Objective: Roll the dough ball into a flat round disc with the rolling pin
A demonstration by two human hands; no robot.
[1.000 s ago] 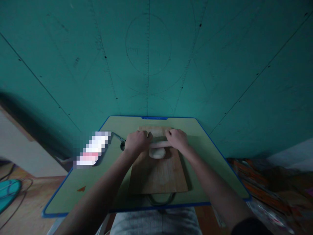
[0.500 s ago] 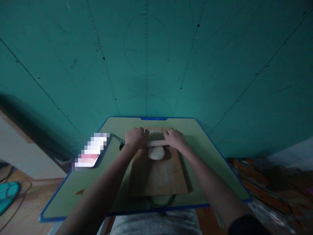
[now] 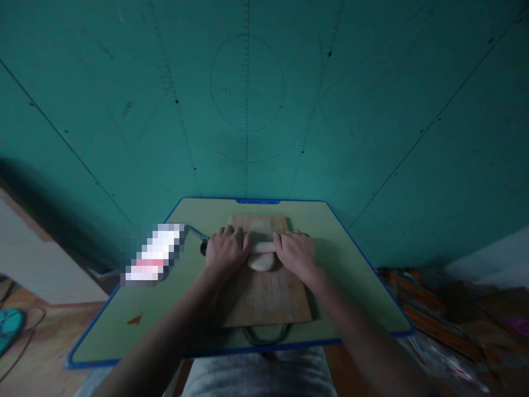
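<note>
A pale rolling pin (image 3: pixel 263 247) lies crosswise over a piece of white dough (image 3: pixel 262 262) on a wooden cutting board (image 3: pixel 264 300). My left hand (image 3: pixel 227 247) is closed round the pin's left end, and my right hand (image 3: pixel 295 250) grips its right end. Both ends of the pin are hidden under my hands. The dough's near part shows below the pin, rounded and smooth. Toward me, the board has a dark loop handle (image 3: pixel 266 337) at its edge.
The board rests on a light green table (image 3: pixel 173 314) with a blue rim. Scissors (image 3: pixel 198 234) lie left of my left hand, beside a blurred-out white rectangle (image 3: pixel 155 253). A small orange scrap (image 3: pixel 134 320) is at the front left. A green wall (image 3: pixel 264 110) rises behind.
Both hands and the rolling pin have come slightly toward me, so the pin now covers more of the dough's far part. The view has shifted a little.
</note>
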